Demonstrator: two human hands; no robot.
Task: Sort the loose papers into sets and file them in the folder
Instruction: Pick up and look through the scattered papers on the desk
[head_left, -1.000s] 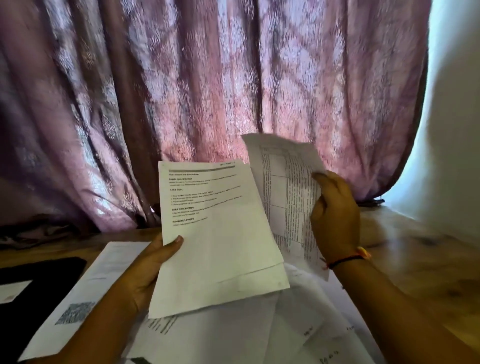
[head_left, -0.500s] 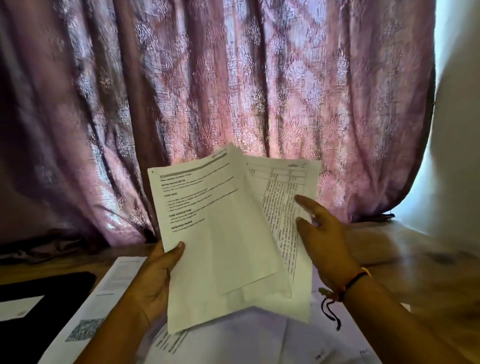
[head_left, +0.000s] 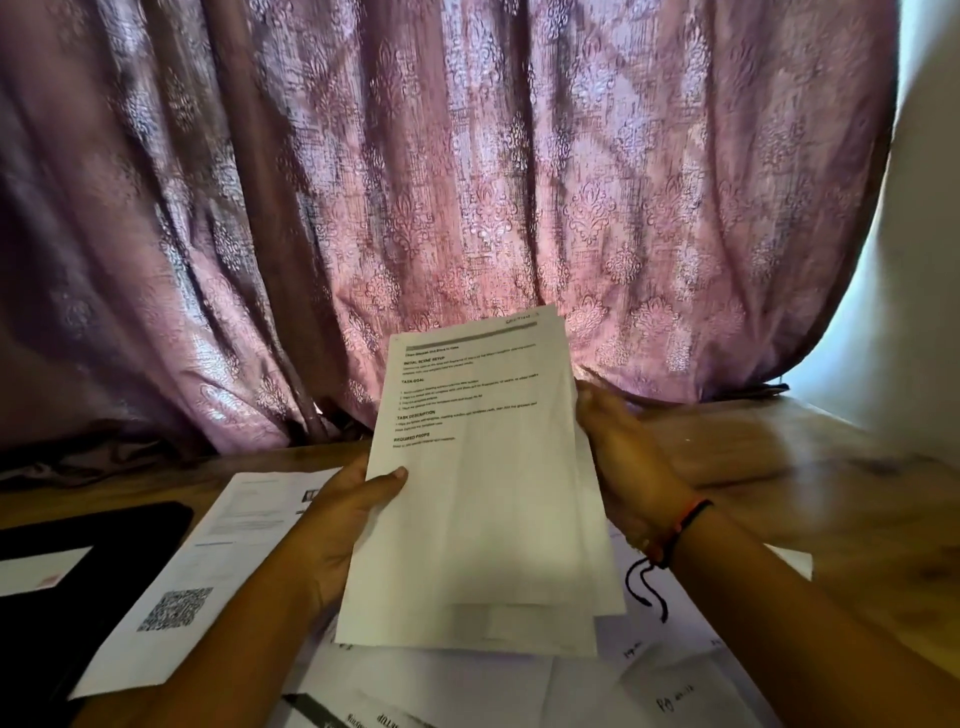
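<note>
Since half a second ago, the table-printed sheet that stood out to the right has gone behind the front page, so both now form one held stack of papers (head_left: 483, 493), raised above the surface (head_left: 779, 467). Left hand (head_left: 343, 525) grips the stack at its left edge, thumb on the front and fingers hidden behind. Right hand (head_left: 628, 457) lies flat against the right edge with its fingers behind the sheets; how far they curl I cannot tell. On the right wrist sits a thread bracelet (head_left: 675, 535). Under the stack, more loose papers (head_left: 670, 691) lie spread on the surface. At the left lies a sheet with a QR code (head_left: 176, 608), partly over a black folder (head_left: 88, 540). Behind everything hangs a purple curtain (head_left: 441, 182).
</note>
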